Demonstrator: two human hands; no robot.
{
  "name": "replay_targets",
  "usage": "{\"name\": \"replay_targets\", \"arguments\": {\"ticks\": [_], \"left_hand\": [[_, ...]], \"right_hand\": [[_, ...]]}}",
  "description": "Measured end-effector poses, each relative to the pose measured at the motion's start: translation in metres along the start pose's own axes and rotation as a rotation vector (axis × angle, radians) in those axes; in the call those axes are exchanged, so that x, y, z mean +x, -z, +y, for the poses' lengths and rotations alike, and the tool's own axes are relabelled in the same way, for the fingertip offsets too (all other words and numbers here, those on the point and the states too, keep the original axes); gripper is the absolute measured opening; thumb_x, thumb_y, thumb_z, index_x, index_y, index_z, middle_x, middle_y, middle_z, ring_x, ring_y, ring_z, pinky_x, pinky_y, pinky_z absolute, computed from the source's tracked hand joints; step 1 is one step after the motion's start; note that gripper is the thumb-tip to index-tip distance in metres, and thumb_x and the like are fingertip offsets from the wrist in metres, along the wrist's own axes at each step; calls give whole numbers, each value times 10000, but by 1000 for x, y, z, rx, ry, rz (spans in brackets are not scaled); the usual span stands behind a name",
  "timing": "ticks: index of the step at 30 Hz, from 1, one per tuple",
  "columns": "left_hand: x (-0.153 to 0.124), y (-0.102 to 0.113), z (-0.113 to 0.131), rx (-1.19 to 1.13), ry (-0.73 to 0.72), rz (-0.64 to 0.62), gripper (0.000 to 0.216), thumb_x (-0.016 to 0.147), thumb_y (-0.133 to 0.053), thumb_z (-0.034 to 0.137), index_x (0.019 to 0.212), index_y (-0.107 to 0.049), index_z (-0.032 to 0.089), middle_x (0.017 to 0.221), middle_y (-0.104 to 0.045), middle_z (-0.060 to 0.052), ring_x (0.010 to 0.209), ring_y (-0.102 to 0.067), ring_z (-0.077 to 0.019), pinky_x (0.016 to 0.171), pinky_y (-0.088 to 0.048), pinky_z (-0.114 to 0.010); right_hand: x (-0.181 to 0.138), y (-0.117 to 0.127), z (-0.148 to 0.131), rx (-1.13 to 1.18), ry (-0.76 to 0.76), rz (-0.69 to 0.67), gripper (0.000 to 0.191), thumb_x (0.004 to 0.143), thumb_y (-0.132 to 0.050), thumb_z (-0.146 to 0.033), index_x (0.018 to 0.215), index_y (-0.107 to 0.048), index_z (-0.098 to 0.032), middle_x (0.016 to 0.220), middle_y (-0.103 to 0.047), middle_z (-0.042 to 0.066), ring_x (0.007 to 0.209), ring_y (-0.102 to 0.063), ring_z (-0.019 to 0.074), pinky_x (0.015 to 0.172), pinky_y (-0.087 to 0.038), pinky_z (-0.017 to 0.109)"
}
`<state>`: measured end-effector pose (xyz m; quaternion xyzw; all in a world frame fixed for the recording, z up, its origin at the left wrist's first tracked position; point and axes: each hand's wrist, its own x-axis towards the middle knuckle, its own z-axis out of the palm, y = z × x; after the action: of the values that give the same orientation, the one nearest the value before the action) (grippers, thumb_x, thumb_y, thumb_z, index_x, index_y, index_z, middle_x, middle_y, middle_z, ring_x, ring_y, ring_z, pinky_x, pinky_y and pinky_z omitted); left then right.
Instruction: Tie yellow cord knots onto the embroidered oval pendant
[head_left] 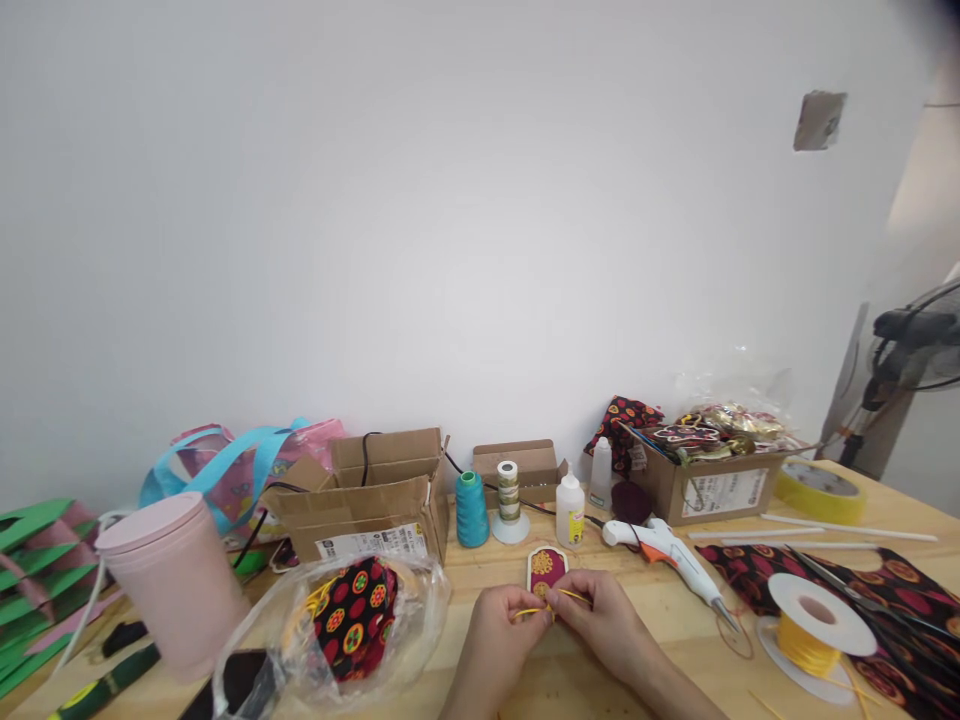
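Note:
Both my hands meet at the bottom centre of the wooden table. My left hand and my right hand pinch a thin yellow cord between their fingertips. The cord lies across the near end of a small maroon ornament with a gold pattern and a pale rim. The ornament lies flat on the table just beyond my fingers.
A white glue gun and a spool of yellow cord lie to the right on patterned fabric. Glue bottles, a teal thread cone, cardboard boxes, a pink jar and a plastic bag of fabric crowd the left and back.

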<state>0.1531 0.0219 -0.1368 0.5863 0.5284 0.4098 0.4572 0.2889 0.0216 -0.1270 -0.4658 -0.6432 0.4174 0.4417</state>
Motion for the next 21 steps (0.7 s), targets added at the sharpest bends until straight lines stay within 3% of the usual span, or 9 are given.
{"name": "replay_targets", "arguments": {"ticks": [6, 12, 21], "left_hand": [[-1, -1, -1, 71, -1, 16, 226, 584, -579, 325, 618, -599, 102, 406, -336, 79, 396, -263, -63, 391, -191, -185], [-7, -1, 4, 36, -98, 8, 222, 609, -579, 301, 724, -590, 112, 495, -411, 53, 475, -366, -88, 442, -269, -183], [-6, 0, 4, 148, -93, 53, 316, 611, -557, 399, 623, -644, 96, 511, -560, -19, 478, -427, -118, 448, -310, -206]], "right_hand": [[1, -1, -2, 11, 19, 12, 263, 683, -522, -348, 589, -627, -126, 569, -602, 18, 557, -513, 135, 514, -379, 205], [-1, -1, -2, -5, 12, 1, 253, 675, -526, -345, 596, -631, -130, 588, -618, 21, 574, -527, 147, 525, -386, 217], [-2, -2, -7, -54, 9, 43, 215, 652, -537, -318, 564, -615, -138, 546, -594, 16, 545, -512, 143, 496, -378, 218]]}}
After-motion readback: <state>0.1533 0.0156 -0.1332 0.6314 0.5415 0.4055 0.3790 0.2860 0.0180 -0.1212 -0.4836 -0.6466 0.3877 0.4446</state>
